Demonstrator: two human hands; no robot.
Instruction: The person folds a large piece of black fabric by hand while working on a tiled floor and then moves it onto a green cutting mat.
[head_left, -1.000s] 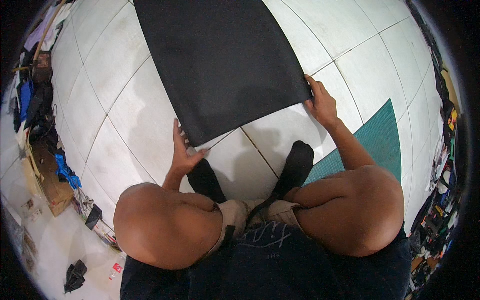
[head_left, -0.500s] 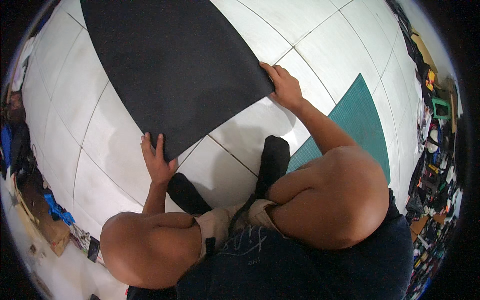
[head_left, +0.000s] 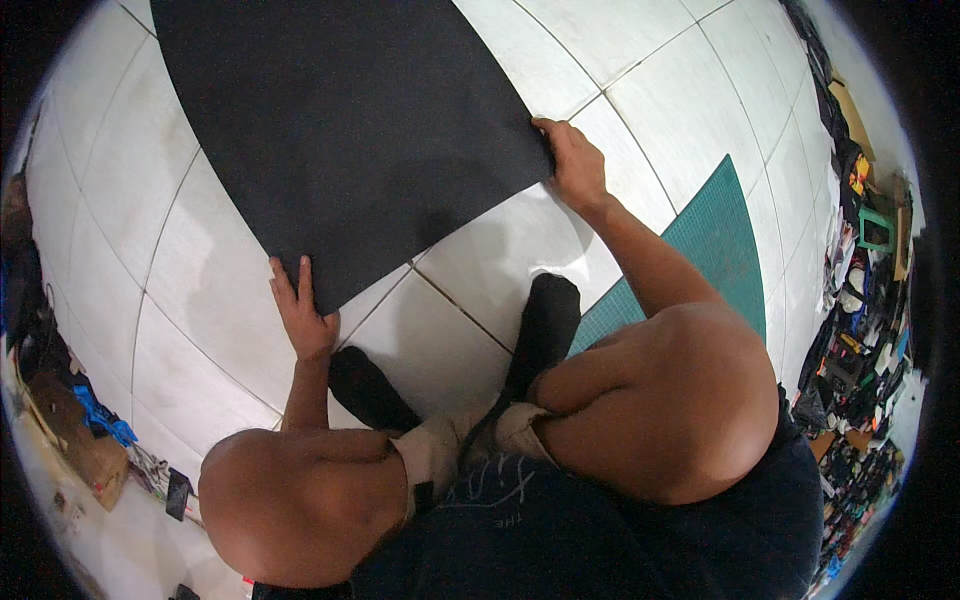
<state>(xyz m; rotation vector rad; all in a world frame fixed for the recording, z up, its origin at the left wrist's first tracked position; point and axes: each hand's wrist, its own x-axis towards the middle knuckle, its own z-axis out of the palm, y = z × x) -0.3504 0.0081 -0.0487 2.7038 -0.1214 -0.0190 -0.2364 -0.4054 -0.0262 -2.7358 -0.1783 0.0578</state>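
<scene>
A large black sheet lies over the white tiled floor, reaching out of view at the top. At its near left corner is my left hand: two fingers stretch along the left edge and the thumb meets the near edge, so the corner sits between them. My right hand grips the near right corner, its fingers bent at the right edge. Whether any fingertips are under the sheet is hidden. Both of my socked feet, the left foot and the right foot, rest just short of the near edge.
A green cutting mat lies on the floor to the right, partly behind my right forearm and knee. Cluttered piles line the right side, with a small green stool among them. More clutter, including a blue item, stands at the left.
My left hand has shifted slightly left and farther away with its corner. The right hand stays at its corner, and the whole view has moved a little.
</scene>
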